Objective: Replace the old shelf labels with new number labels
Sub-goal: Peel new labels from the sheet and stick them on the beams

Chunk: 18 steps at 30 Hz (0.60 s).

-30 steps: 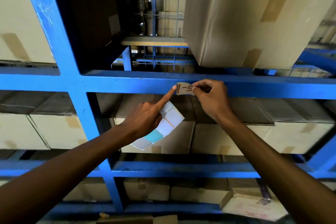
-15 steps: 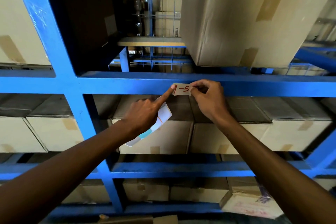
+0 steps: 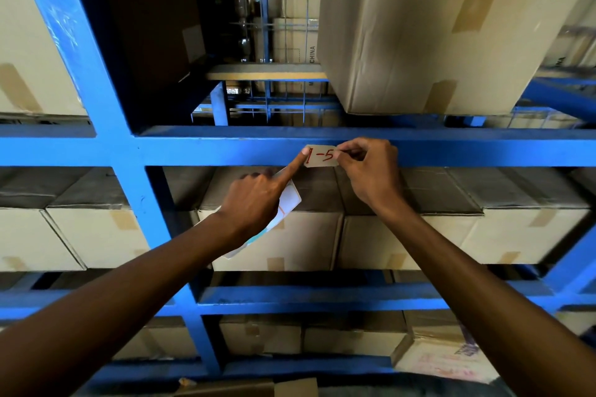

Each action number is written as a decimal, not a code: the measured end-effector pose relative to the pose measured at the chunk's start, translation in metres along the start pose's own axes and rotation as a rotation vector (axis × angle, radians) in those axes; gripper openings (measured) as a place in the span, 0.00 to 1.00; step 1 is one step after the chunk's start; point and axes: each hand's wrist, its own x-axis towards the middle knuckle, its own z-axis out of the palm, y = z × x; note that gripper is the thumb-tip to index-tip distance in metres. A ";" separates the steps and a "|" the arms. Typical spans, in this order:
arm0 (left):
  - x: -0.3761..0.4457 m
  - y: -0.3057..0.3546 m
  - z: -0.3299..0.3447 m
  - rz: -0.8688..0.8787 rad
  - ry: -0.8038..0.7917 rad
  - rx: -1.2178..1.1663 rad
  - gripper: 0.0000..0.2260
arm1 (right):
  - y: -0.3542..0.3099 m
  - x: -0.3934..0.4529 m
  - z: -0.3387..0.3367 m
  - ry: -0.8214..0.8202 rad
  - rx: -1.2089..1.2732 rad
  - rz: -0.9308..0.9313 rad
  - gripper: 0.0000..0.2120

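1. Label [image 3: 321, 156] reading "1-5" sits on the blue beam [image 3: 193, 148].
2. Our right hand [image 3: 371, 171] pinches its right edge; our left hand [image 3: 258, 200] presses its left edge with one fingertip, clutching a sheet [image 3: 288, 203].
3. It's thin, floppy paper, probably sticky-backed: we'd handle it by the edges.

Large tan cardboard box [image 3: 445, 39], brown tape strips on its faces, stood on the upper right shelf. Dark box [image 3: 145, 26], in shadow, occupied the upper left bay. Row of pale taped cartons [image 3: 464, 235] filled the middle shelf, side by side. Further cartons [image 3: 309, 335] sat on the lower shelf. Blue wire mesh panel [image 3: 258, 42] stood far behind, between the upper boxes.
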 end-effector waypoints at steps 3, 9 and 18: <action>-0.001 0.001 -0.003 -0.001 0.001 -0.010 0.41 | -0.001 0.004 -0.001 0.007 -0.022 0.010 0.05; -0.002 0.002 -0.008 -0.013 0.014 0.044 0.43 | -0.002 0.012 -0.007 -0.054 -0.051 0.027 0.03; 0.000 0.000 -0.006 -0.010 0.031 0.035 0.41 | 0.008 0.015 -0.023 -0.087 -0.116 -0.028 0.03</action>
